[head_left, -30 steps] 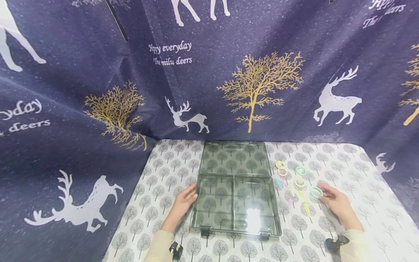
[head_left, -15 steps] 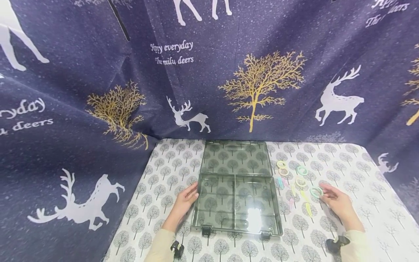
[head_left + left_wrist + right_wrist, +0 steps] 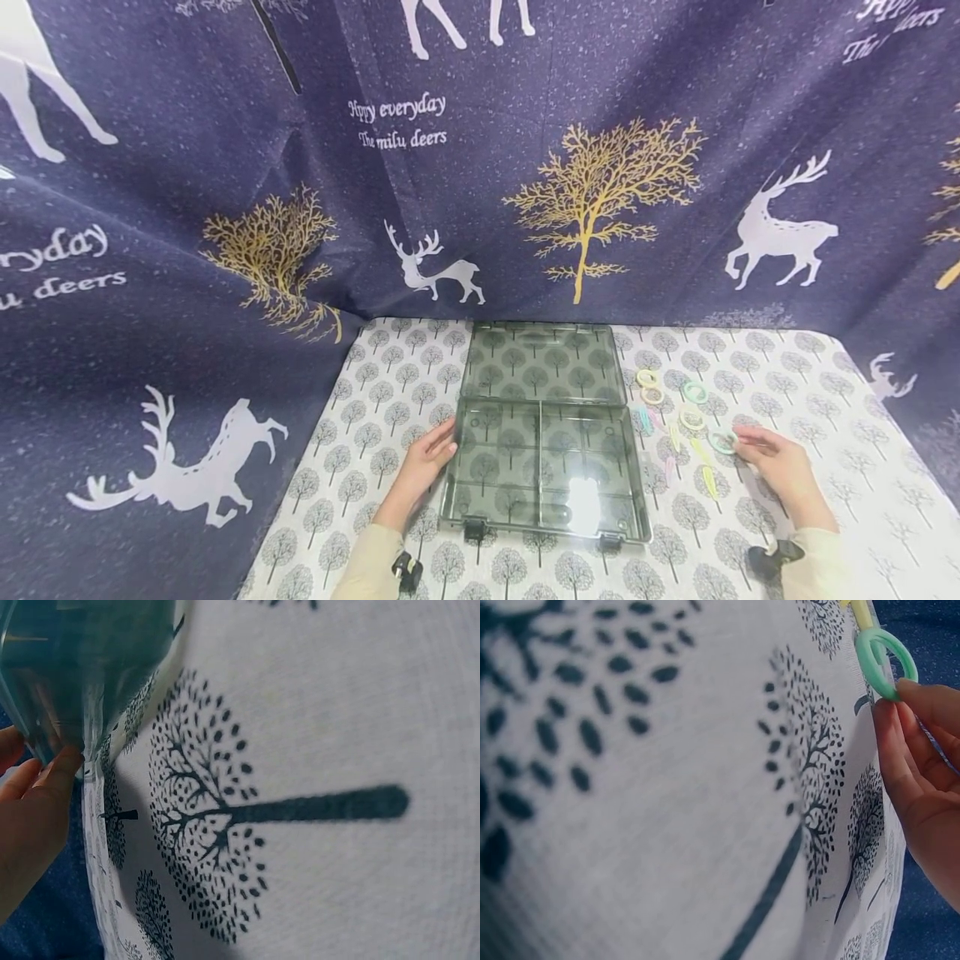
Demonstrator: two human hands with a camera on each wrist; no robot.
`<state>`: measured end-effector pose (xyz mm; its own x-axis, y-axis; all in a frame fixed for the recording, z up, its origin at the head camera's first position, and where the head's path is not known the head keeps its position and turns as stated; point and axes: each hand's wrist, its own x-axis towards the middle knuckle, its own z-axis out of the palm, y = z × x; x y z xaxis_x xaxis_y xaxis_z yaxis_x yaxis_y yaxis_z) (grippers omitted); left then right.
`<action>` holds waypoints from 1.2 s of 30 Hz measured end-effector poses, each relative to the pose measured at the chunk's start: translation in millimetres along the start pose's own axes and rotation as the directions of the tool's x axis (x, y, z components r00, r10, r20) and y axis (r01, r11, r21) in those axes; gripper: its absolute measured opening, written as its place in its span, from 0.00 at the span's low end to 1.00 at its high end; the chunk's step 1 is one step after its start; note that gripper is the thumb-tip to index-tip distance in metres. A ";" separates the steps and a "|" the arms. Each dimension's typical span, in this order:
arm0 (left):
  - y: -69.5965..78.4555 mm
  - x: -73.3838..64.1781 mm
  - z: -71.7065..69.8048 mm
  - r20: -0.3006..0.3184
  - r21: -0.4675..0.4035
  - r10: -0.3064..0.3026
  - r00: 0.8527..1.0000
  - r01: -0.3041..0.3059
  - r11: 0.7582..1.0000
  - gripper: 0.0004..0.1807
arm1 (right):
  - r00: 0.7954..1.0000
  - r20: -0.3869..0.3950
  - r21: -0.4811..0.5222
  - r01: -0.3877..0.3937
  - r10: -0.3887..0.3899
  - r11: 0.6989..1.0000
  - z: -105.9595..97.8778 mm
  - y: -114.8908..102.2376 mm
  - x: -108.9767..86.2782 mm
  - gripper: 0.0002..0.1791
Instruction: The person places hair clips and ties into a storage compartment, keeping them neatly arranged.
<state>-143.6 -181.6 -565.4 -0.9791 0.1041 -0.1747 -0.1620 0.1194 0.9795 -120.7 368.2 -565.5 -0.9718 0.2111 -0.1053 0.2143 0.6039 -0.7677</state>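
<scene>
A see-through grey-green plastic box (image 3: 542,467) lies on the table with its lid folded back; a divider splits its inside. My left hand (image 3: 422,467) rests at the box's left side, fingers fairly straight. In the left wrist view the fingertips (image 3: 69,759) touch the box's outer wall. To the right of the box, my right hand (image 3: 780,471) pinches a mint-green hair tie (image 3: 862,656) between thumb and fingers. Just left of that hand lie a cream hair tie (image 3: 702,419), another green hair tie (image 3: 705,392) and yellow hair clips (image 3: 708,481).
Behind the clips are a yellow hair tie (image 3: 647,372) and a peach one (image 3: 652,403). Blue (image 3: 644,419) and pink (image 3: 670,471) clips lie near the box's right wall. The tree-print tablecloth (image 3: 847,408) meets a dark blue deer-print curtain (image 3: 480,208) at the back.
The green hair tie in my right hand has tilted slightly. My left hand stays at the side of the box; the head view has shifted a little.
</scene>
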 end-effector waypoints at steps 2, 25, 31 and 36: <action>-0.2 -0.4 0.0 0.000 -0.005 0.000 1.000 0.000 1.000 0.29 | 1.000 0.014 0.021 -0.019 0.018 1.000 -0.2 -1.1 -1.1 0.30; -5.2 -0.2 -3.4 0.050 -0.043 0.080 0.996 -0.078 0.996 0.28 | 0.997 0.017 0.016 0.078 -0.078 0.997 -2.2 -38.1 11.8 0.29; -6.4 0.2 -3.3 0.061 -0.048 0.085 0.995 -0.082 0.995 0.28 | 0.992 0.050 0.110 0.110 -0.116 0.988 -0.9 -52.1 18.1 0.29; -2.9 0.8 -2.8 0.051 -0.081 0.023 0.998 -0.019 0.997 0.29 | 0.990 0.086 0.132 0.100 -0.112 0.986 2.5 -67.2 22.4 0.30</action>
<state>-144.3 -184.7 -568.1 -0.9750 0.1570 -0.1572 -0.1532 0.0375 0.9875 -157.1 330.4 -517.8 -0.9945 0.0754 -0.0725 0.1011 0.5151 -0.8512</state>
